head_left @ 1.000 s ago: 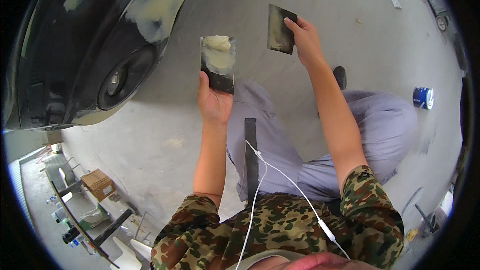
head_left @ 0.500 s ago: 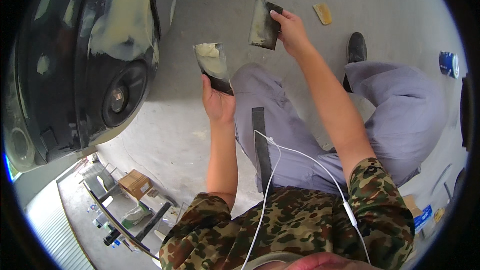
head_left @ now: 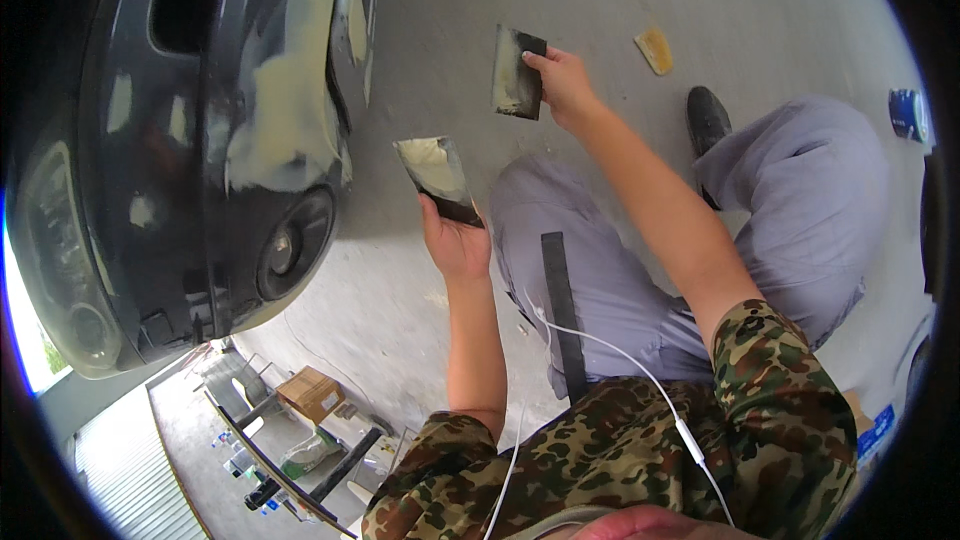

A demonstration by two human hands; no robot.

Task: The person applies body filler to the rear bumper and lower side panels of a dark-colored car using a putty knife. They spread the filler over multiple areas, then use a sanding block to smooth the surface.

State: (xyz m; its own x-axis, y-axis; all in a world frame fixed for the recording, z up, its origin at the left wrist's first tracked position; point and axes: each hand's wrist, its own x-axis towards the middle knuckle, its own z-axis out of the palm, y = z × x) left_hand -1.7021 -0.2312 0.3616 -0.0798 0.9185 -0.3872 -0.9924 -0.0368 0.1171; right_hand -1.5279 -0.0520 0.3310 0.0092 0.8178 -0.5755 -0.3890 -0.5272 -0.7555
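Grasping a dark rectangular plate (head_left: 460, 210) in the left hand (head_left: 462, 248), gripped by the lower end with the thumb at the left edge. Loaded across the upper part with a thick layer of pale putty (head_left: 432, 162). Grasping a second plate (head_left: 517, 75) in the right hand (head_left: 562, 85), pinched at the right side and smeared with pale residue. Held up well apart from each other above the grey floor (head_left: 400, 290), the second farther forward and to the right, neither touching the dark car (head_left: 180, 210).

Seen on the car at the left: a broad pale patch (head_left: 285, 100), several smaller ones, and a round lamp (head_left: 285, 250) just beside the broad patch. Wearing a camouflage shirt (head_left: 600, 450), grey trousers (head_left: 800, 170) and a dark shoe (head_left: 708, 118). Lying near the shoe: a yellowish piece (head_left: 654, 50). Placed farther right: a blue tin (head_left: 906, 115). Visible well behind, at lower left: a cardboard box (head_left: 310, 393).
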